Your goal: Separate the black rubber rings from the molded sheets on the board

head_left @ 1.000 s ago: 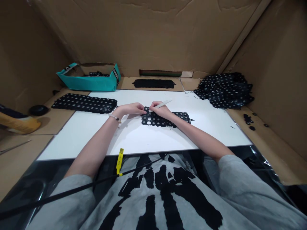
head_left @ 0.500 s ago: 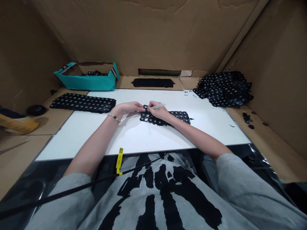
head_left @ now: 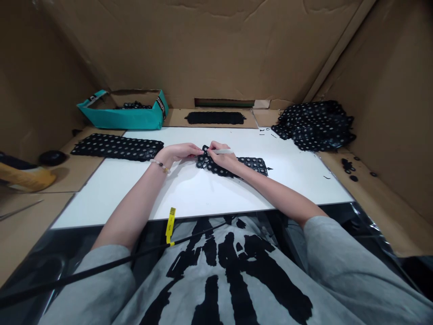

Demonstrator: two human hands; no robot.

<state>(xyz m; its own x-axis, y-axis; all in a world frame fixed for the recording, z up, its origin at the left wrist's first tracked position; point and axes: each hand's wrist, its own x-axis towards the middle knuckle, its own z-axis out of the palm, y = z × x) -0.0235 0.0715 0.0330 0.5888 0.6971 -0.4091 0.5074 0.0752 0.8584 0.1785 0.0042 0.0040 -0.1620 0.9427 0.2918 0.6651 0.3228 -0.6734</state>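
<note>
Cardboard walls (head_left: 203, 54), a white board (head_left: 189, 198) and piled black dotted sheets (head_left: 314, 126) suggest a workshop

"SHIO" on the teal box (head_left: 125, 119); yellow tag (head_left: 170, 226) illegibly small-printed.

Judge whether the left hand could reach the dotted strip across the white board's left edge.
Probably yes: the left hand has the dotted strip near its wrist, with nothing visible on top. Its fingers are at the dotted piece by the right hand, so it would likely leave that first.
</note>
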